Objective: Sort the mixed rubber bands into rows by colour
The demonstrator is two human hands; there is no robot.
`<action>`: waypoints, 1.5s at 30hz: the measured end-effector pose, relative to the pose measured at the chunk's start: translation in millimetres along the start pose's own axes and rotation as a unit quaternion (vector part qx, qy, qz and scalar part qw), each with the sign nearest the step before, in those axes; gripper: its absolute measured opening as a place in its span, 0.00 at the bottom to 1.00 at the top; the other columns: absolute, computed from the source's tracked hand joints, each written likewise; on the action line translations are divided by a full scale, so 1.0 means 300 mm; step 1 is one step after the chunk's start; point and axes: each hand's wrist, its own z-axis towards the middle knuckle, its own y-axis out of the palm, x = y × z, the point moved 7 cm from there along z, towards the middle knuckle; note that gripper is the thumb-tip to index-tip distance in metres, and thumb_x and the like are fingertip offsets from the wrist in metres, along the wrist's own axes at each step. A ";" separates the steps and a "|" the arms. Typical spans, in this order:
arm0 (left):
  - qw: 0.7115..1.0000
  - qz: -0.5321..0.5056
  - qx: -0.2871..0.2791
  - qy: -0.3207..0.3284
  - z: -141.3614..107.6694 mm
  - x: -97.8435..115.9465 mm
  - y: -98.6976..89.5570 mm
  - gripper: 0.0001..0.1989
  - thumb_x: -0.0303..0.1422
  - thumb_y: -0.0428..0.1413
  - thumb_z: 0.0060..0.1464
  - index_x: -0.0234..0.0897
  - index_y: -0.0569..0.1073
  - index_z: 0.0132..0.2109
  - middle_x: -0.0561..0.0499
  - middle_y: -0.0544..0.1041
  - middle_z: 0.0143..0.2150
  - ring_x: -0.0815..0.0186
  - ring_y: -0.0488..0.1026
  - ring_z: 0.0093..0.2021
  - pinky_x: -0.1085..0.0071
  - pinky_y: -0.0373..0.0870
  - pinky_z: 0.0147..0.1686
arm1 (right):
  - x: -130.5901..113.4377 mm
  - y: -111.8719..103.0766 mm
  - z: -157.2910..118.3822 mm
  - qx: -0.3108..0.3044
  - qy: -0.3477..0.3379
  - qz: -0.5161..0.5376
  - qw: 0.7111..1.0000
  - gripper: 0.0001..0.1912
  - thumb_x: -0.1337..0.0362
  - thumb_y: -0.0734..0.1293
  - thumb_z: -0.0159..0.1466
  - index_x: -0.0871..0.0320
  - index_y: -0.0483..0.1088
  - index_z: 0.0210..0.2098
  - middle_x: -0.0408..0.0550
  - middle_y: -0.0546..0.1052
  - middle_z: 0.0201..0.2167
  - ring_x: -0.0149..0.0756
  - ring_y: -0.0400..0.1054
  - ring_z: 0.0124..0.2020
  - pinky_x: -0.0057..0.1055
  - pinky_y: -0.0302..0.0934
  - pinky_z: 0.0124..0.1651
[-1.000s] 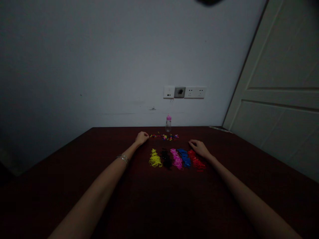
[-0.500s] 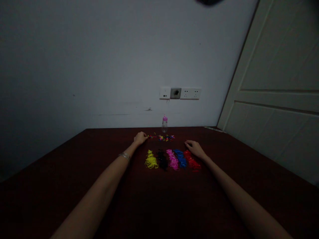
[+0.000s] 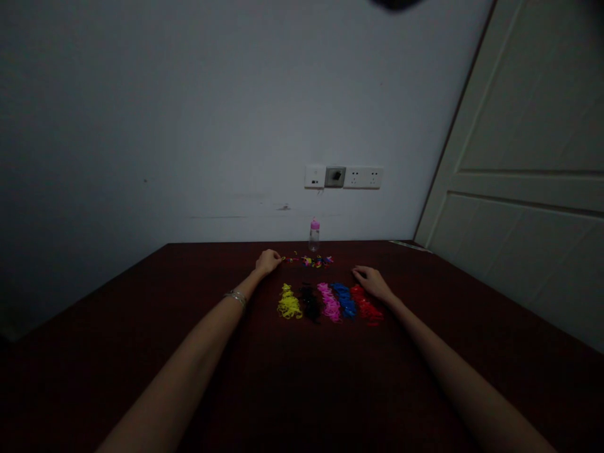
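My left hand (image 3: 268, 261) rests on the far part of the table, thumb and forefinger pinched at the left end of a line of small mixed-colour rubber bands (image 3: 317, 261). A yellow band shows at its fingertips, though it is small and dim. My right hand (image 3: 372, 281) lies on the table with loosely bent fingers apart, holding nothing that I can see. Just below it is a pile of red rubber bands (image 3: 367, 306). To the left run piles of blue (image 3: 345, 301), pink (image 3: 329, 303), black (image 3: 310, 303) and yellow rubber bands (image 3: 289, 304).
A clear bottle with a pink cap (image 3: 314, 236) stands behind the mixed bands. The dark red table (image 3: 302, 377) ends at a pale wall bearing socket plates (image 3: 362, 177). A white panelled door (image 3: 514, 189) is on the right.
The whole view has shifted slightly, so things appear a little further right. Both hands stay in nearly the same places beside the bands.
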 end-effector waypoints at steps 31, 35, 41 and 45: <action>0.987 -0.151 0.003 0.055 -0.087 -0.005 -0.064 0.10 0.32 0.57 0.45 0.32 0.80 0.33 0.49 0.78 0.29 0.67 0.71 0.32 0.76 0.63 0.31 | 0.002 -0.009 -0.003 -0.001 0.001 0.005 1.000 0.19 0.59 0.57 0.62 0.59 0.75 0.42 0.52 0.76 0.45 0.42 0.69 0.48 0.34 0.58 0.53; 0.983 -0.147 -0.068 0.087 -0.112 0.036 -0.088 0.09 0.31 0.58 0.41 0.31 0.80 0.30 0.51 0.75 0.23 0.69 0.68 0.27 0.77 0.62 0.27 | 0.008 -0.016 -0.005 0.005 0.029 0.025 0.999 0.17 0.59 0.58 0.61 0.57 0.76 0.41 0.50 0.77 0.43 0.43 0.69 0.48 0.34 0.58 0.54; 0.958 -0.130 -0.228 0.118 -0.184 0.100 -0.075 0.06 0.28 0.60 0.37 0.30 0.79 0.26 0.52 0.72 0.19 0.72 0.65 0.21 0.77 0.59 0.22 | 0.017 -0.020 -0.004 0.010 0.045 0.028 0.999 0.18 0.59 0.59 0.60 0.59 0.76 0.41 0.50 0.77 0.44 0.43 0.69 0.48 0.33 0.58 0.53; 0.945 -0.130 -0.273 0.125 -0.236 0.134 -0.059 0.04 0.26 0.61 0.34 0.30 0.78 0.24 0.53 0.71 0.16 0.73 0.64 0.19 0.77 0.58 0.22 | 0.018 -0.020 -0.004 0.008 0.044 0.029 0.999 0.18 0.58 0.59 0.60 0.59 0.76 0.40 0.50 0.77 0.43 0.43 0.69 0.47 0.33 0.59 0.52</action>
